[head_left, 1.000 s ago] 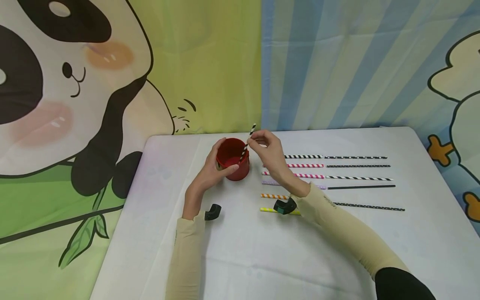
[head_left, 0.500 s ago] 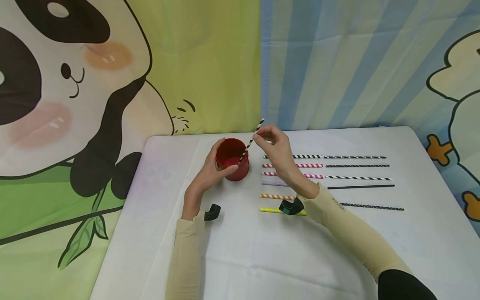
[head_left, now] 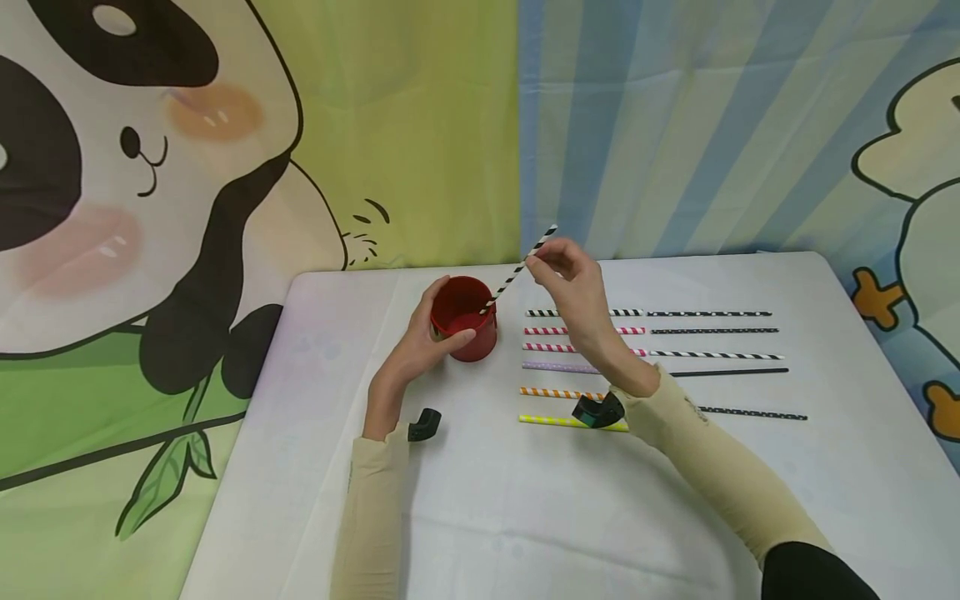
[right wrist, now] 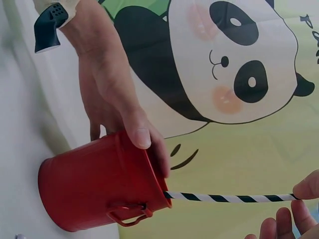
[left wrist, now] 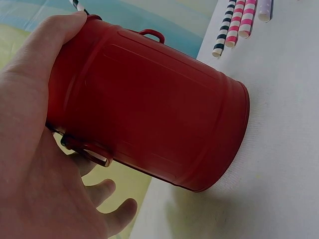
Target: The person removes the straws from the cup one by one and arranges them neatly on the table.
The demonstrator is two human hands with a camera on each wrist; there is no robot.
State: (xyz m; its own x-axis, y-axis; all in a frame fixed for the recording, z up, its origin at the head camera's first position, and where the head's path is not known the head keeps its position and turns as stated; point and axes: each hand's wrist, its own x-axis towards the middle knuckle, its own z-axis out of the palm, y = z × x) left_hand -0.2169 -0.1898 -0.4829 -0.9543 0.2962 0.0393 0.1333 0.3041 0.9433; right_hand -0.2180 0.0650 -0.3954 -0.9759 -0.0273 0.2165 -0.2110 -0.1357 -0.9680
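Note:
A small red metal bucket [head_left: 477, 343] with side handles stands on the white table, its mouth facing up. My left hand [head_left: 411, 358] grips it near the rim, thumb on the near side; in the left wrist view the lower fingers stand off the wall of the bucket [left wrist: 154, 109]. My right hand [head_left: 576, 292] pinches a black-and-white striped paper straw [head_left: 517, 271] near its upper end. The straw slants down to the left, and its lower end meets the bucket's rim. In the right wrist view, the tip of the straw [right wrist: 229, 198] is hidden behind that rim.
Right of the bucket, paper straws lie in two columns. Among them are a pink striped straw [head_left: 546, 331], a lilac straw [head_left: 557, 367], an orange striped straw [head_left: 558, 392], a yellow straw [head_left: 555, 421] and several black patterned straws, including a plain black straw [head_left: 735, 372]. Behind the table hangs a printed curtain [head_left: 420, 125].
My right hand has moved right and slightly up, drawing the straw up out of the bucket and tilting it further over. The left hand and bucket have stayed put.

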